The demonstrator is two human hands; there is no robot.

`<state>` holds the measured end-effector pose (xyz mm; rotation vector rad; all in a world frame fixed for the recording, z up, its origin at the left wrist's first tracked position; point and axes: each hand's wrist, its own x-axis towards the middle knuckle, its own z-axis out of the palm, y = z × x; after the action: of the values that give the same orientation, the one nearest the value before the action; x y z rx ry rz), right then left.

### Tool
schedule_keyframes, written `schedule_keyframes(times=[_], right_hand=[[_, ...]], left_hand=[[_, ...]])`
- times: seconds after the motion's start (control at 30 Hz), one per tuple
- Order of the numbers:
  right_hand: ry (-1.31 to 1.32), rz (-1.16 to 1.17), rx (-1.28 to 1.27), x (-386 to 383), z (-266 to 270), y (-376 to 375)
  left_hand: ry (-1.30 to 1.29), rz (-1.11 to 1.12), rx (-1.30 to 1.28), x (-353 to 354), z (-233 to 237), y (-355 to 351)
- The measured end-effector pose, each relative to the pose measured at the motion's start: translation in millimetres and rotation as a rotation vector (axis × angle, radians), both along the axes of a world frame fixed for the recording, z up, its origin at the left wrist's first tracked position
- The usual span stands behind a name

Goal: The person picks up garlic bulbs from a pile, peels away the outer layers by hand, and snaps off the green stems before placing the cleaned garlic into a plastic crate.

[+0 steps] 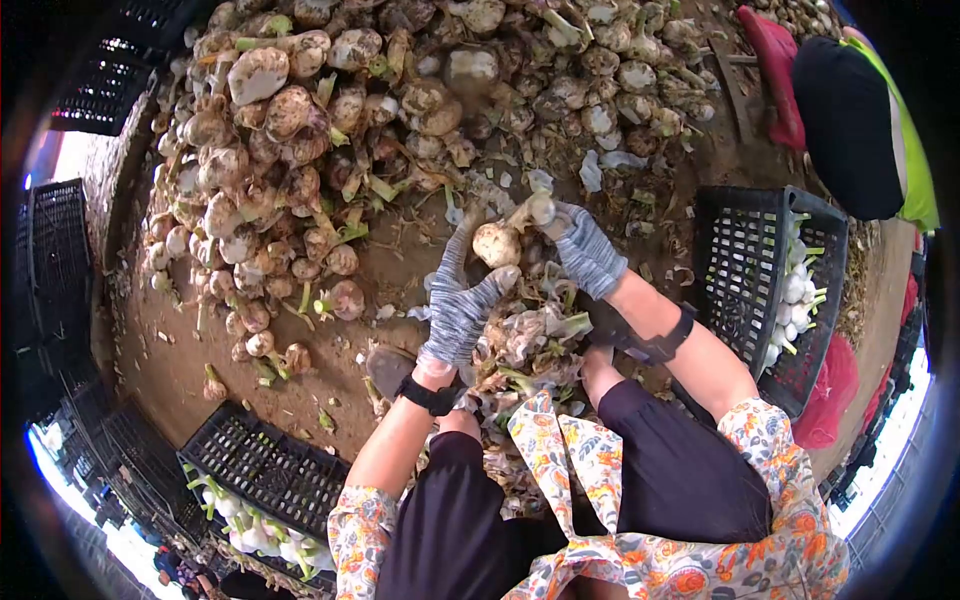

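Observation:
Both my hands wear grey striped gloves. In my left hand (465, 305) a dirty garlic bulb (497, 244) rests between thumb and fingers, with the fingers curved along its left side. My right hand (588, 252) is closed at the upper right of that bulb, by its stem (535, 212); the fingertips are partly hidden, and whatever they pinch is too small to make out. Below the bulb, loose papery peelings (525, 345) lie heaped between my legs.
A large heap of unpeeled garlic (290, 110) spreads across the back and left. Black crates with white garlic stand at the right (740, 260) and lower left (270, 465). A person in dark and lime clothing (850, 125) is at the upper right, near red sacks (775, 75).

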<state>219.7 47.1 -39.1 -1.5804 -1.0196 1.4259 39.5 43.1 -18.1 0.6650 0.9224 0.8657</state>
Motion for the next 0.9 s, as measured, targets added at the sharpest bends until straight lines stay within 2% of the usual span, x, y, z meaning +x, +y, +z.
schedule_keyframes(times=[0.03,0.07,0.13,0.17,0.3,0.37,0.4,0.47,0.63,0.7,0.73,0.8,0.83,0.87,0.9], right_hand=[[0.039,0.073,-0.12,-0.4,37.4,12.6],[0.038,0.073,-0.121,0.4,27.9,10.4],[-0.183,0.169,0.122,-0.3,-3.4,2.7],[-0.194,0.11,0.204,-2.2,-14.6,-0.4],[-0.075,0.119,0.198,-1.0,9.9,5.0],[-0.213,0.272,0.079,8.2,4.2,1.6],[-0.215,0.273,0.078,7.8,15.2,4.9],[0.017,0.303,0.051,6.0,46.0,12.6],[0.042,0.324,0.016,13.3,49.2,8.9],[0.024,0.337,0.018,10.6,61.7,5.5],[0.024,0.337,0.018,9.1,65.1,2.7],[-0.09,0.413,-0.063,6.0,70.0,-1.6],[-0.096,0.451,-0.113,3.5,73.8,-2.7],[-0.105,0.497,-0.097,3.2,67.5,-6.1],[-0.041,0.446,-0.075,3.6,51.7,-13.0]], left_hand=[[0.036,0.005,0.04,0.4,1.2,-1.6],[0.071,0.011,0.083,1.3,3.3,-2.5],[0.029,0.041,0.077,2.9,8.2,-5.0],[0.024,0.044,0.093,2.5,6.2,-6.5],[0.079,0.022,0.113,0.2,11.0,-7.3],[0.078,0.024,0.099,-0.1,15.8,-7.8],[0.076,0.027,0.087,0.1,17.1,-7.8],[0.071,0.03,0.086,-1.5,15.2,-8.6],[0.046,-0.028,0.061,-6.1,15.8,-5.9],[-0.179,0.067,-0.142,-2.9,12.4,-2.4],[-0.179,0.067,-0.142,-3.9,15.7,0.3],[-0.235,-0.04,-0.66,-12.3,24.6,8.6],[-0.204,-0.199,-0.801,-19.8,9.6,11.3],[-0.204,-0.197,-0.802,-21.5,3.3,12.9],[-0.183,-0.244,-0.83,-22.8,-1.7,14.2]])
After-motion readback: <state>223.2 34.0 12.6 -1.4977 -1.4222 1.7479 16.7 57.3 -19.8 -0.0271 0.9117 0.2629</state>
